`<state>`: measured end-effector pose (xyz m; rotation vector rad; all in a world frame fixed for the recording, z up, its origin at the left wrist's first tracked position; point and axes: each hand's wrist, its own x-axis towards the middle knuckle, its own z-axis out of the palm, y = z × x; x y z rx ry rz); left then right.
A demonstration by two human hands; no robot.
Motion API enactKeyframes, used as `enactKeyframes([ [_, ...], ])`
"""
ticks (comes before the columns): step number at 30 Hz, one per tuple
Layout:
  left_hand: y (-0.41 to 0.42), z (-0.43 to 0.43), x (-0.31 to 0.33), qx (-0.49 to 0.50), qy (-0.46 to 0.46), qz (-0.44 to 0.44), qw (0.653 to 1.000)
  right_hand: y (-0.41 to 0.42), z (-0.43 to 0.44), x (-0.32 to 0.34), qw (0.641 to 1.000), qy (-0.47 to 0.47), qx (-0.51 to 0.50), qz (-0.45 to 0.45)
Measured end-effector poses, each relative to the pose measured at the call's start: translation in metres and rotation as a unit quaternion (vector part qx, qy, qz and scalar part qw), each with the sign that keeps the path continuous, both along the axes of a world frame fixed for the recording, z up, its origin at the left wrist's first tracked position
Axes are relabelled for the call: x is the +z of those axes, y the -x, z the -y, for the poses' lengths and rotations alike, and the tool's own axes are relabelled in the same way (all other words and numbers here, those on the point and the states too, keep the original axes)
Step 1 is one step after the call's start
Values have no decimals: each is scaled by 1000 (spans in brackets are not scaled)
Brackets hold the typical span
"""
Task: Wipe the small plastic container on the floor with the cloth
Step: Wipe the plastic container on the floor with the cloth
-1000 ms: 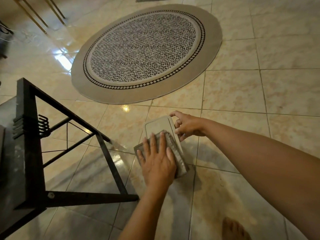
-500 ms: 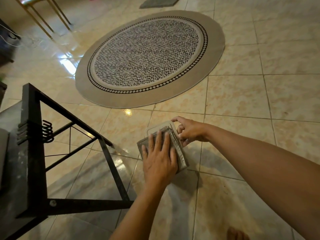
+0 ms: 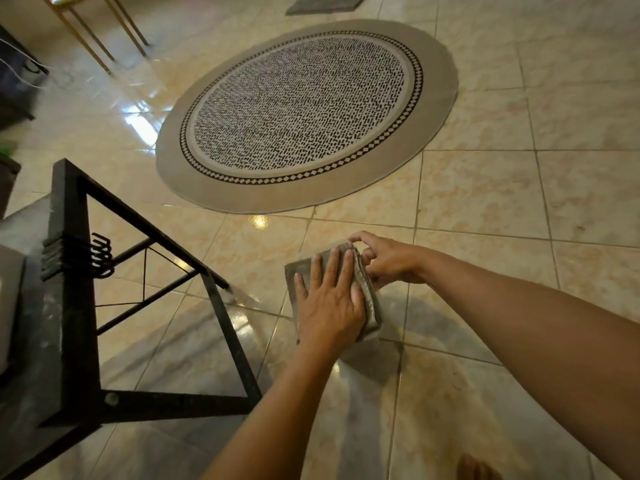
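Observation:
The grey folded cloth [image 3: 300, 271] lies over the small plastic container on the tiled floor. The container is almost wholly hidden; only a pale sliver of its far edge [image 3: 341, 243] shows. My left hand [image 3: 329, 306] presses flat on the cloth, fingers spread and pointing away from me. My right hand [image 3: 388, 261] pinches the container's far right corner, fingertips touching the cloth's folded edge.
A black metal table frame [image 3: 69, 306] stands close on the left, one leg about a hand's width from the cloth. A round patterned rug [image 3: 304, 109] lies beyond. Gold chair legs [image 3: 104, 32] are far left, and my bare foot [image 3: 474, 467] is at the bottom.
My left hand has slid the cloth away from me across the container's top, covering the part that showed before. My right hand has stayed at the far corner.

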<state>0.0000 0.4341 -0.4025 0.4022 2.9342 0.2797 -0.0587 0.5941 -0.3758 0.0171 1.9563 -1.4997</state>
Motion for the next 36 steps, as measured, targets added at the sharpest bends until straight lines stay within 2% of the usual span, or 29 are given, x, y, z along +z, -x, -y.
enactKeyframes([
  [5,23,20,-3,46,-32,25,998,0,0,0,1000,-14,-11,-4],
  [8,0,13,0,18,-6,12,1000,1,0,-1,1000,-12,-8,0],
  [12,19,2,-2,-14,-8,-5,1000,0,0,0,1000,10,-2,4],
  [17,6,21,-7,61,-37,13,997,1,0,0,1000,-6,-17,10],
  [20,-12,2,-6,31,-7,7,999,2,0,1,1000,2,-6,12],
  [23,10,-8,-4,17,-19,-2,1000,-1,0,1,1000,15,6,8],
  [28,7,11,-2,81,-18,19,996,1,0,0,1000,-5,-12,6],
  [33,3,-8,-5,19,-10,12,1000,2,0,0,1000,7,7,8],
  [36,26,6,-3,64,-28,19,997,0,1,0,1000,1,-6,5],
])
